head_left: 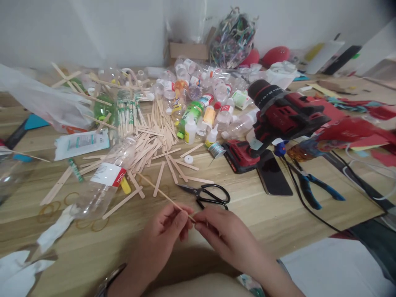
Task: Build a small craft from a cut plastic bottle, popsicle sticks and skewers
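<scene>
Head view: I see both hands low at centre, meeting over the worktop (278, 222). My left hand (163, 235) pinches a thin skewer (163, 194) near its close end, fingers clenched on it. My right hand (225, 235) meets that same end at the tip, fingers (201, 225) pinched there, apparently on the skewer too. The skewer's long axis runs from the fingers out toward 10 o'clock, its far end just beside the bottle (105, 181). Neither hand is nearer; both sit at the close end. Scissors (208, 194) lie just past the hands at 12 o'clock. The drill (278, 115) stands well apart at 2 o'clock, and loose sticks (154, 140) spread at 11 o'clock.
</scene>
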Tool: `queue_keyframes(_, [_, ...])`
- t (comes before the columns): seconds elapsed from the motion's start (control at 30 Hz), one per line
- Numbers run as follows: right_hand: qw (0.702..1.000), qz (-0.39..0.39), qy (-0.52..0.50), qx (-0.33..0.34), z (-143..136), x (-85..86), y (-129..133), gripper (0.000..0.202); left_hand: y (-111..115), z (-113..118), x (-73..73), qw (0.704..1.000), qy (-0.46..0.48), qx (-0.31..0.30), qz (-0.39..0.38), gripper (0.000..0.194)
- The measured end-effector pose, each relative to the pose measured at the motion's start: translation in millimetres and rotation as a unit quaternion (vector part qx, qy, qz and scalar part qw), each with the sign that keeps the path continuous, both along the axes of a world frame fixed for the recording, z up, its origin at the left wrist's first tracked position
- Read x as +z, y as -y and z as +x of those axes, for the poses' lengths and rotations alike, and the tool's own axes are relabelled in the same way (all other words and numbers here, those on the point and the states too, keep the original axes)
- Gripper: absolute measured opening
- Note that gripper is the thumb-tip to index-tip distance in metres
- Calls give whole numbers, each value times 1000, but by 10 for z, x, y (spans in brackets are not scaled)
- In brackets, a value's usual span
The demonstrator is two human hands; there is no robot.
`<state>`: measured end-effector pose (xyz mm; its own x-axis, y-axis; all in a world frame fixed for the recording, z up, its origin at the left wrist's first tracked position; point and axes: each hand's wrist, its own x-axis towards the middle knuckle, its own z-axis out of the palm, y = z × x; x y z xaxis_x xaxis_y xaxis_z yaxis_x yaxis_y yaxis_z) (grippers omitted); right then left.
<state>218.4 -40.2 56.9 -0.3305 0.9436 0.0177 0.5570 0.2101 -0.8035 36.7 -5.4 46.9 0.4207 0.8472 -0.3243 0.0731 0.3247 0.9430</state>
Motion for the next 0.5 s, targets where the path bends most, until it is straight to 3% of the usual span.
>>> queue_keyframes(0.1, [999,22,31,2,64,-96,-8,14,36,-54,-52,998,27,51,-32,37])
queue_keyframes(0.2, [982,113,130,-76,229,-268,-48,14,80,-90,-94,995,27,81,-44,40])
queue_keyframes(0.37, [955,145,245,-87,521,-565,-140,19,107,-123,-139,997,-19,67,-42,39])
queue_keyframes(0.43, [951,148,258,-85,575,-581,-198,20,57,-151,-113,996,-72,39,-17,38])
queue_keyframes(0.5, [947,170,260,-85,560,-470,-252,20,-50,-195,-48,986,-164,13,35,38])
